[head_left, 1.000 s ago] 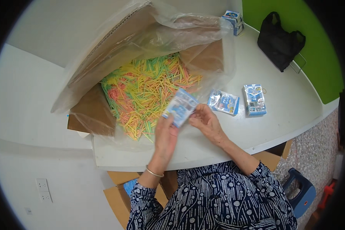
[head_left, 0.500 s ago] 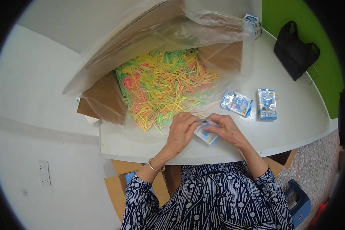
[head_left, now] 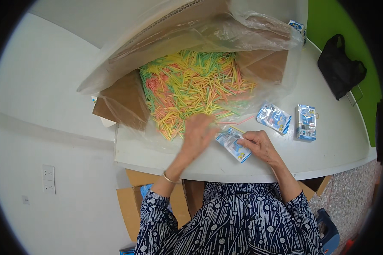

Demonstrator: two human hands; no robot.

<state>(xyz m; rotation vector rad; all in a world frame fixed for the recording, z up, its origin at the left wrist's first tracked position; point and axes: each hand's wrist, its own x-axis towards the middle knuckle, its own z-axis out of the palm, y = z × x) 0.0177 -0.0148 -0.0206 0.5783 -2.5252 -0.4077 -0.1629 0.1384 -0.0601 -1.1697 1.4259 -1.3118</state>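
Observation:
My right hand point(head_left: 261, 145) pinches a small blue-and-white packet point(head_left: 233, 146) between thumb and fingers, above the white table point(head_left: 183, 163). Smeared by motion, my left hand point(head_left: 197, 132) hovers apart from the packet, at the near edge of the loose sticks; its fingers cannot be made out clearly. Thin straw-like sticks point(head_left: 195, 87) in yellow, green and pink fill a cardboard box point(head_left: 125, 104) lined with clear plastic. A few sticks lie loose by the packet.
Right of my hand lie a flat blue-and-white packet point(head_left: 274, 118) and a stack of similar packets point(head_left: 306, 122). A small box point(head_left: 296, 26) stands at the back, and a black bag point(head_left: 341, 68) sits at the far right. Open cartons point(head_left: 132, 204) are below the table edge.
My left hand has let go of the packet and moved up and away toward the sticks. My right hand keeps the packet. The whole view has shifted slightly.

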